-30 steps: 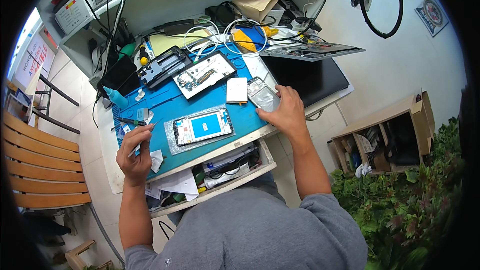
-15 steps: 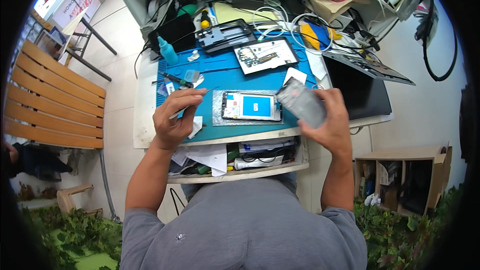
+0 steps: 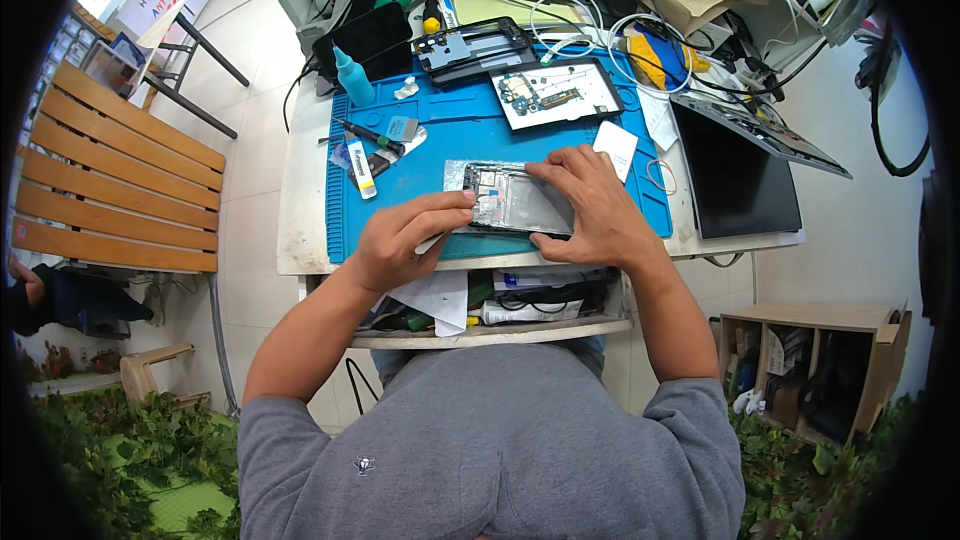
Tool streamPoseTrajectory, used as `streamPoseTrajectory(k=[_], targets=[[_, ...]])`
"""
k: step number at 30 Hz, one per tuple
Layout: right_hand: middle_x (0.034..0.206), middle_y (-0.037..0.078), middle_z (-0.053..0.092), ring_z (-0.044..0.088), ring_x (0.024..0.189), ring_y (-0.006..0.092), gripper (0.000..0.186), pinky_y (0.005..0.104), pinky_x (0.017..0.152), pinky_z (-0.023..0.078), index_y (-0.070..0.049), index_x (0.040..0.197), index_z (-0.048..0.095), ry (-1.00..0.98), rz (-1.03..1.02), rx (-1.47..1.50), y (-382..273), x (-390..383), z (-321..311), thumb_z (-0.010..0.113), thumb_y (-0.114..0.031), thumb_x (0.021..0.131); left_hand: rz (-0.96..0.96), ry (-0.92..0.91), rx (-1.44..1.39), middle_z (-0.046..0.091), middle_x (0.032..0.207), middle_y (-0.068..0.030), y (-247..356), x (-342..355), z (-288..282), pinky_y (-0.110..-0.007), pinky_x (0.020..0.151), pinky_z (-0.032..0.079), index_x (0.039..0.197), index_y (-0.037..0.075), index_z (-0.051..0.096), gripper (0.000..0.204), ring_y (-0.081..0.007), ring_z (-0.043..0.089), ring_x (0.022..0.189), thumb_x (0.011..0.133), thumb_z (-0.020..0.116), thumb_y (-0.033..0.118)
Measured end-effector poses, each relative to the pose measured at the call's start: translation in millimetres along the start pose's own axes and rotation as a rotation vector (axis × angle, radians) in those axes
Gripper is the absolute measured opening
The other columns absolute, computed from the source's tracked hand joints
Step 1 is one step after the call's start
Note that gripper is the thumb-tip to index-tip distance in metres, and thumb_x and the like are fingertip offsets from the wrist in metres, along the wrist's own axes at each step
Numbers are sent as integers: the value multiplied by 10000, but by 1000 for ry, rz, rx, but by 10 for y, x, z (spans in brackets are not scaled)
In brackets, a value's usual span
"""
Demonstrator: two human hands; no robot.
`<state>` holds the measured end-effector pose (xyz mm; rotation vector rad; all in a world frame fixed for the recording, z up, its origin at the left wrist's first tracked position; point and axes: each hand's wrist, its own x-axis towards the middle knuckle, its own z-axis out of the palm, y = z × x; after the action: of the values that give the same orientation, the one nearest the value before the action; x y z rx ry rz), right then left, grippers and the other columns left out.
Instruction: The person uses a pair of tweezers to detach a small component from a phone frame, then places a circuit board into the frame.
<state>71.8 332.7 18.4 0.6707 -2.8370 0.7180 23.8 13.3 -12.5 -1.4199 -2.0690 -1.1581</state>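
My right hand had the phone frame edge to edge, surely for steadiness! | my left hand met its left end, grip unclear | frame lay over bubble wrap, likely cushioning

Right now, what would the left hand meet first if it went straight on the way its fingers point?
The phone frame: the left hand is right at its left end, though contact is hard to judge. Past that, the right hand lies roughly in line.
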Motion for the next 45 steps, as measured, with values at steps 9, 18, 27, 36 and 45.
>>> streamPoseTrajectory(k=[9, 18, 27, 36, 45], targets=[[1423, 178, 669, 591, 1361, 385, 846, 526, 1209, 449, -51, 1457, 711, 34, -100, 35, -20, 49, 12, 959, -458, 759, 61, -111, 111, 818, 1318, -152, -17, 43, 44, -370, 956, 718, 1224, 32, 774, 417, -309, 830, 1174, 829, 852, -77], [1429, 164, 665, 600, 1352, 385, 804, 528, 1174, 500, -84, 1472, 707, -31, -132, 59, -48, 140, -9, 962, -395, 776, 20, -118, 110, 829, 1301, -135, -18, 21, 68, -355, 947, 724, 1216, 48, 779, 370, -299, 839, 1150, 862, 849, -32], [1402, 157, 674, 611, 1302, 370, 737, 507, 1146, 504, -88, 1473, 716, -61, -129, 72, -34, 159, 5, 929, -334, 812, -48, -125, 80, 831, 1332, -90, -58, -27, 93, -340, 932, 718, 1193, 86, 782, 464, -270, 832, 1179, 771, 873, -83], [1347, 139, 691, 623, 1252, 352, 608, 486, 1121, 507, -142, 1410, 779, -86, -129, 82, -44, 176, -1, 905, -276, 831, -46, -117, 86, 834, 1318, -71, -66, -15, 102, -333, 895, 720, 1177, 103, 780, 449, -256, 835, 1161, 778, 868, -83], [1348, 135, 692, 624, 1259, 354, 536, 485, 1129, 509, -162, 1367, 819, -91, -136, 69, -45, 187, 8, 888, -281, 849, -58, -116, 86, 832, 1326, -53, -69, -23, 109, -336, 874, 721, 1185, 116, 773, 469, -249, 835, 1158, 776, 869, -91]])
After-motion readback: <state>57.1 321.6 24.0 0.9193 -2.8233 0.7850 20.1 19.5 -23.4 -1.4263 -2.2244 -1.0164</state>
